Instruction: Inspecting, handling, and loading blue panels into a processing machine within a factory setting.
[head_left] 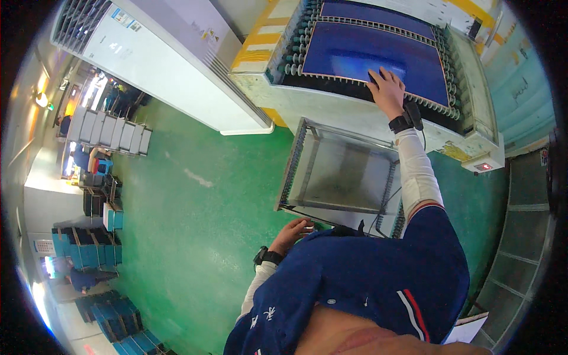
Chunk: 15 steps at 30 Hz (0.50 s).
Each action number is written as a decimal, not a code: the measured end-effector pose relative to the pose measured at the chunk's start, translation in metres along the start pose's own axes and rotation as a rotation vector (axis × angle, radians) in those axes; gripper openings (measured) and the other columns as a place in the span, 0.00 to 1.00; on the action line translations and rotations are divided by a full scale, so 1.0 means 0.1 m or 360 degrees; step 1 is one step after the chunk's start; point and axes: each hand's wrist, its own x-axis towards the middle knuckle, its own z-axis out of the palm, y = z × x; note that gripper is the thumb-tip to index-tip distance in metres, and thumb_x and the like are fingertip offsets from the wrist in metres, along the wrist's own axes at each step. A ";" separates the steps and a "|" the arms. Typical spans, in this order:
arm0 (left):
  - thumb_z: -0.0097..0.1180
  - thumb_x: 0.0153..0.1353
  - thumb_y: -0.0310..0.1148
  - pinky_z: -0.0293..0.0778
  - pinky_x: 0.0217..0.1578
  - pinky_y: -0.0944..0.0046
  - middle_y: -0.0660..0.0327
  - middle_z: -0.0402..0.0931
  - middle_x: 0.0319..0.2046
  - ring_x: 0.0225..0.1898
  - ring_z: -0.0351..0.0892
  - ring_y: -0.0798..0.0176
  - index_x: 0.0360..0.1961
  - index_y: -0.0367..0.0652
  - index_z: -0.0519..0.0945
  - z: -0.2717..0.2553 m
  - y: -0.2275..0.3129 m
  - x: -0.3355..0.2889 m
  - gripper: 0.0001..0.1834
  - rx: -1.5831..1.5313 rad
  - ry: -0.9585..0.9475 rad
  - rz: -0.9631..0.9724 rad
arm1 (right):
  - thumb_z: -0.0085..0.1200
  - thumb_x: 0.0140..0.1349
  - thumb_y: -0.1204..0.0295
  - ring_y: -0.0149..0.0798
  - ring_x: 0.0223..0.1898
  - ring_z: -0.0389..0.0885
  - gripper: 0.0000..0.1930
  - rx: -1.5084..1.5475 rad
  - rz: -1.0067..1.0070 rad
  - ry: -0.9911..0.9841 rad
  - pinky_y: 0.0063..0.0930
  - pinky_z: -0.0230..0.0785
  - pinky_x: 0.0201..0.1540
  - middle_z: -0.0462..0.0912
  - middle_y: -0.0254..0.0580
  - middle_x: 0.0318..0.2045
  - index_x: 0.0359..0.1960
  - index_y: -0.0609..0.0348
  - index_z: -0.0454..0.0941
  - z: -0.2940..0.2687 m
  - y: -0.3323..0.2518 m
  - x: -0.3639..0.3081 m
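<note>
My right hand reaches forward over the near edge of a flat, glossy dark blue panel. Its fingers are spread and seem to rest on the panel near that edge; nothing shows gripped in them. The panel lies on rows of small roller wheels in a pale machine bed. Low beside my body, my left hand has curled fingers next to the near left corner of a metal rack with toothed sides. Whether those fingers hold the rack or something small is hidden.
A second blue panel lies farther along the rollers. To the left stands a tall white cabinet unit on the green floor. Stacked teal bins and people line the far left. A grey framed panel rises at right.
</note>
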 end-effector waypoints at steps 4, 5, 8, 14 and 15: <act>0.46 0.64 0.43 0.66 0.52 0.60 0.55 0.70 0.51 0.51 0.70 0.58 0.56 0.37 0.64 0.04 0.03 -0.02 0.25 0.0017 0.0000 -0.0018 | 0.50 0.56 0.56 0.50 0.59 0.61 0.21 0.0015 0.0005 -0.0013 0.50 0.50 0.58 0.67 0.44 0.57 0.53 0.41 0.72 0.01 0.03 0.02; 0.46 0.64 0.43 0.66 0.52 0.61 0.55 0.70 0.51 0.51 0.70 0.58 0.56 0.37 0.64 0.05 0.04 -0.03 0.25 0.0006 0.0005 -0.0019 | 0.50 0.56 0.56 0.50 0.59 0.61 0.21 0.0011 0.0000 -0.0019 0.50 0.50 0.58 0.67 0.44 0.57 0.53 0.41 0.71 0.01 0.02 0.03; 0.46 0.64 0.42 0.66 0.52 0.61 0.55 0.70 0.51 0.51 0.70 0.58 0.56 0.36 0.64 0.01 -0.01 0.00 0.25 -0.0034 -0.0002 -0.0015 | 0.50 0.56 0.56 0.51 0.59 0.60 0.21 0.0009 -0.0006 -0.0022 0.50 0.50 0.58 0.67 0.45 0.57 0.53 0.42 0.71 0.00 0.00 0.04; 0.45 0.65 0.42 0.66 0.51 0.61 0.55 0.70 0.51 0.50 0.70 0.59 0.56 0.37 0.64 0.00 -0.02 0.03 0.24 0.0011 -0.0023 -0.0006 | 0.51 0.56 0.56 0.51 0.59 0.61 0.22 0.0029 -0.0011 -0.0003 0.49 0.51 0.58 0.67 0.45 0.56 0.52 0.45 0.72 0.05 0.02 0.06; 0.45 0.65 0.42 0.66 0.51 0.61 0.55 0.70 0.51 0.50 0.70 0.59 0.56 0.37 0.64 0.01 0.00 0.01 0.24 0.0013 -0.0024 -0.0007 | 0.52 0.55 0.57 0.50 0.59 0.61 0.22 0.0032 -0.0024 -0.0007 0.48 0.51 0.58 0.68 0.45 0.56 0.52 0.46 0.72 0.05 0.01 0.06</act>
